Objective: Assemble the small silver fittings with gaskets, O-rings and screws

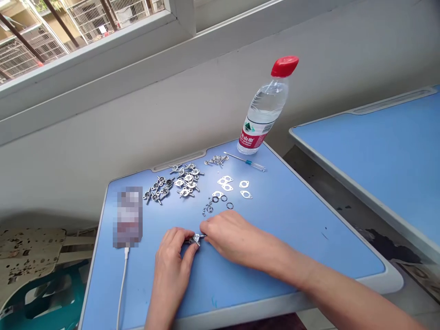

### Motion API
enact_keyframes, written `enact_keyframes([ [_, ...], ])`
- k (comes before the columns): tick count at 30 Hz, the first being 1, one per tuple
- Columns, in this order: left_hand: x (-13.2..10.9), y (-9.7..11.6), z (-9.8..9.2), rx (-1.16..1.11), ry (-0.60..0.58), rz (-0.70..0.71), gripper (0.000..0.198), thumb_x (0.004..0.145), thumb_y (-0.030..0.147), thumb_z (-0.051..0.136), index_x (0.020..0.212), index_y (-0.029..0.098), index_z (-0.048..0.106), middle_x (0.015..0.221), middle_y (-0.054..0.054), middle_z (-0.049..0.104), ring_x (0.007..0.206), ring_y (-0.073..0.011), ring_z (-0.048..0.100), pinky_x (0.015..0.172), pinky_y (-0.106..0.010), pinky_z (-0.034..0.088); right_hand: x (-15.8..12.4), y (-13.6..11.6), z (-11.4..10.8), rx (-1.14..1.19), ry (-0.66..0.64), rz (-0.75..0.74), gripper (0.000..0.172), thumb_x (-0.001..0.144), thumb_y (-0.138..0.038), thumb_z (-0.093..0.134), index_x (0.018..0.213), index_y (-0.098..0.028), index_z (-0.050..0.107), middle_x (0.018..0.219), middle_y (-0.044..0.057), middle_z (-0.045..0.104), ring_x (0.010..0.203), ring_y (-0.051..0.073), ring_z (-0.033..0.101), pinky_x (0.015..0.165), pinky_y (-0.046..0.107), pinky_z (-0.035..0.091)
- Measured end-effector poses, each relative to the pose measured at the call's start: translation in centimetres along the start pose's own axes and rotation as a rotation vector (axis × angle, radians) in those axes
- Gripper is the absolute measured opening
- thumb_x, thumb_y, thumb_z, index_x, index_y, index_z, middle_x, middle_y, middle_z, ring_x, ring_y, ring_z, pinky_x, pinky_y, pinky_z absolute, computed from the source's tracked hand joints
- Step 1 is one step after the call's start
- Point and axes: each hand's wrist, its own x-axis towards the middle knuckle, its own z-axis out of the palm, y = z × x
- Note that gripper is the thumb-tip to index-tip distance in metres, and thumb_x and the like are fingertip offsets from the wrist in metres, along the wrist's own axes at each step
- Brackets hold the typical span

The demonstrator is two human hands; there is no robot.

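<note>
My left hand (173, 254) and my right hand (227, 233) meet near the front middle of the blue desk (292, 220), fingers pinched on one small metal fitting (195, 239) between them. The left holds its dark end, and the right fingertips grip the shiny end. Just beyond my hands lie loose rings and washers (220, 201). Flat metal plates (233, 185) sit further back. A pile of assembled metal fittings (175, 183) lies at the back left. A small heap of screws (216, 160) and a thin screwdriver (245, 162) rest near the back edge.
A water bottle with a red cap (266, 107) stands at the desk's back right corner. A phone (129, 216) lies on the left with a white cable (122, 288) running off the front. A second blue desk (378, 151) stands to the right across a gap.
</note>
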Motion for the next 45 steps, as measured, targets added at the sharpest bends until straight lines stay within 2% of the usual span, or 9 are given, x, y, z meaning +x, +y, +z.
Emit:
enact_keyframes([
  [8, 0.3, 0.3, -0.2, 0.038, 0.006, -0.04, 0.013, 0.086, 0.032, 0.055, 0.086, 0.023, 0.064, 0.086, -0.004, 0.065, 0.086, -0.024, 0.06, 0.076, -0.037, 0.047, 0.0, -0.5, -1.2, 0.057, -0.068, 0.007, 0.026, 0.084, 0.001, 0.049, 0.089, -0.012, 0.071, 0.077, 0.011, 0.072, 0.073, 0.022, 0.067, 0.052, 0.028, 0.028],
  [16, 0.6, 0.6, -0.6, 0.003, -0.006, -0.069, 0.019, 0.085, 0.039, 0.057, 0.085, 0.022, 0.066, 0.085, -0.004, 0.069, 0.083, -0.0236, 0.065, 0.075, -0.037, 0.051, 0.1, 0.1, -0.4, 0.128, 0.003, -0.038, 0.023, 0.078, 0.002, 0.054, 0.085, -0.01, 0.072, 0.073, 0.012, 0.072, 0.07, 0.021, 0.067, 0.052, 0.026, 0.033],
  [22, 0.6, 0.7, -0.6, 0.025, -0.004, -0.086, 0.022, 0.083, 0.043, 0.059, 0.084, 0.022, 0.067, 0.085, -0.005, 0.07, 0.081, -0.0236, 0.065, 0.073, -0.036, 0.052, 0.4, 0.5, 0.9, 0.209, 0.121, -0.074, 0.018, 0.078, 0.001, 0.057, 0.075, -0.011, 0.07, 0.067, 0.009, 0.069, 0.065, 0.017, 0.064, 0.059, 0.025, 0.04],
  [31, 0.3, 0.7, -0.2, 0.112, 0.035, 0.017, 0.013, 0.085, 0.033, 0.059, 0.078, 0.023, 0.064, 0.079, -0.002, 0.064, 0.078, -0.0215, 0.061, 0.069, -0.033, 0.049, 0.3, 0.3, 0.7, 0.151, 0.036, -0.055, 0.021, 0.076, 0.001, 0.055, 0.082, -0.01, 0.071, 0.073, 0.011, 0.072, 0.068, 0.021, 0.067, 0.053, 0.026, 0.036],
  [39, -0.1, 1.0, 0.2, 0.181, 0.065, 0.074, 0.009, 0.087, 0.023, 0.054, 0.084, 0.023, 0.063, 0.083, -0.002, 0.063, 0.08, -0.0218, 0.058, 0.068, -0.033, 0.047, 0.1, -0.4, 0.3, 0.183, 0.018, 0.001, 0.024, 0.079, 0.003, 0.051, 0.082, -0.012, 0.069, 0.072, 0.009, 0.07, 0.07, 0.02, 0.067, 0.051, 0.027, 0.03],
  [42, -0.2, 0.9, 0.2, 0.185, 0.062, 0.082, 0.01, 0.088, 0.022, 0.053, 0.086, 0.023, 0.063, 0.084, -0.003, 0.062, 0.08, -0.0218, 0.058, 0.07, -0.034, 0.048, -0.2, 0.1, 0.5, 0.208, 0.04, -0.003, 0.021, 0.083, 0.0, 0.05, 0.082, -0.012, 0.067, 0.075, 0.01, 0.069, 0.071, 0.021, 0.066, 0.054, 0.027, 0.033],
  [45, -0.2, 0.8, 0.2, 0.184, 0.06, 0.093, 0.01, 0.088, 0.019, 0.053, 0.087, 0.023, 0.062, 0.086, -0.003, 0.062, 0.082, -0.022, 0.058, 0.073, -0.034, 0.048, -1.0, 1.2, 0.4, 0.343, 0.096, -0.053, 0.017, 0.091, -0.01, 0.05, 0.09, -0.014, 0.066, 0.088, 0.01, 0.071, 0.084, 0.023, 0.066, 0.066, 0.029, 0.043],
])
